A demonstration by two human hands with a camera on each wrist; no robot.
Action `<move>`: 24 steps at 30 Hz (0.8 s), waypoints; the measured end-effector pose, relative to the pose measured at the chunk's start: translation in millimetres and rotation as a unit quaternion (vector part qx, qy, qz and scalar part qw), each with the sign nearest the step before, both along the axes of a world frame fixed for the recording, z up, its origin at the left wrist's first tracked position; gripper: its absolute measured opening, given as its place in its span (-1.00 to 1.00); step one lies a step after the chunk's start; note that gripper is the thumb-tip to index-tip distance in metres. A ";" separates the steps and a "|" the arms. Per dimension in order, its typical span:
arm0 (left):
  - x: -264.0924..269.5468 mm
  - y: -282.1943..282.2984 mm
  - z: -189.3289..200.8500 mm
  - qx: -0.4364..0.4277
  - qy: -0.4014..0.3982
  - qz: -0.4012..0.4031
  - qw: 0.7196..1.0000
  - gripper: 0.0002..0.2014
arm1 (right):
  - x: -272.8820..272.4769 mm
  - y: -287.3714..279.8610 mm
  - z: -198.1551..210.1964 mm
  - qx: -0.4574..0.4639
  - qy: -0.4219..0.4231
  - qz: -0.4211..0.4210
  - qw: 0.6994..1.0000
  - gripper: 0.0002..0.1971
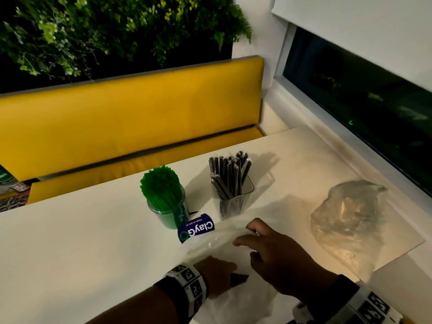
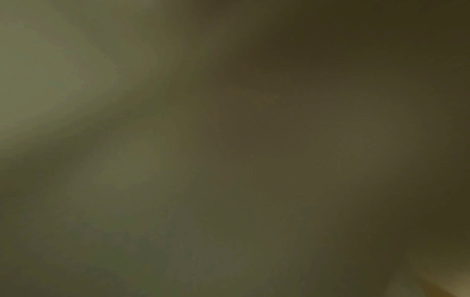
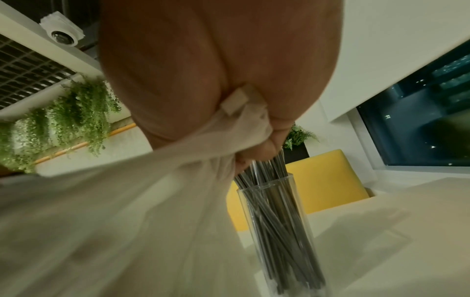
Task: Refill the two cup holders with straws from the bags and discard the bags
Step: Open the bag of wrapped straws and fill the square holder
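The empty bag (image 1: 224,244), flat on the near tabletop (image 1: 81,242) before both filled cups, is pressed by the left hand (image 1: 216,274) and gripped in the right hand (image 1: 275,256) fingers, and is best gathered inward, clear of the cups.

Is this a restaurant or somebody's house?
Probably a cafe or restaurant: a yellow booth bench sits behind the table, which holds two cups of straws, green and black, and a security camera hangs overhead.
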State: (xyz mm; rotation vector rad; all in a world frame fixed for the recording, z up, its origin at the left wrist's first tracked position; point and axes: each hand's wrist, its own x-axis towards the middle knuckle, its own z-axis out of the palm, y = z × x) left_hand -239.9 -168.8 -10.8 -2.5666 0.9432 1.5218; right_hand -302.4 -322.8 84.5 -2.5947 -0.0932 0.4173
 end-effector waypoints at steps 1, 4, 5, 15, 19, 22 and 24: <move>-0.6 -0.3 0.9 0.019 -0.005 -0.013 1.000 -0.39 | -1.1 1.0 0.3 -0.001 0.000 0.003 1.000 -0.56; 0.1 -0.9 -2.3 0.038 -0.012 -0.005 0.999 -0.36 | -6.0 1.5 1.0 -0.009 0.003 0.017 1.000 -0.49; 1.1 -1.2 -0.2 0.022 -0.013 0.005 1.000 -0.35 | -7.1 1.6 2.2 -0.012 0.003 0.021 1.000 -0.47; -3.3 -0.6 -12.9 -0.035 -0.022 -0.059 0.997 -0.52 | -8.8 2.1 5.3 -0.008 -0.015 0.042 0.999 -0.45; -7.1 -0.4 -21.9 -0.015 -0.056 -0.094 0.994 -0.52 | -10.2 3.2 1.1 -0.009 -0.016 0.043 0.999 -0.46; -6.8 3.0 -25.1 -0.039 -0.062 -0.069 0.995 -0.48 | -11.3 1.8 -1.1 -0.008 -0.012 0.030 0.999 -0.54; -5.4 4.1 -12.2 -0.111 -0.034 -0.013 0.993 -0.49 | -11.2 -4.0 -4.8 -0.010 -0.007 0.000 1.000 -0.64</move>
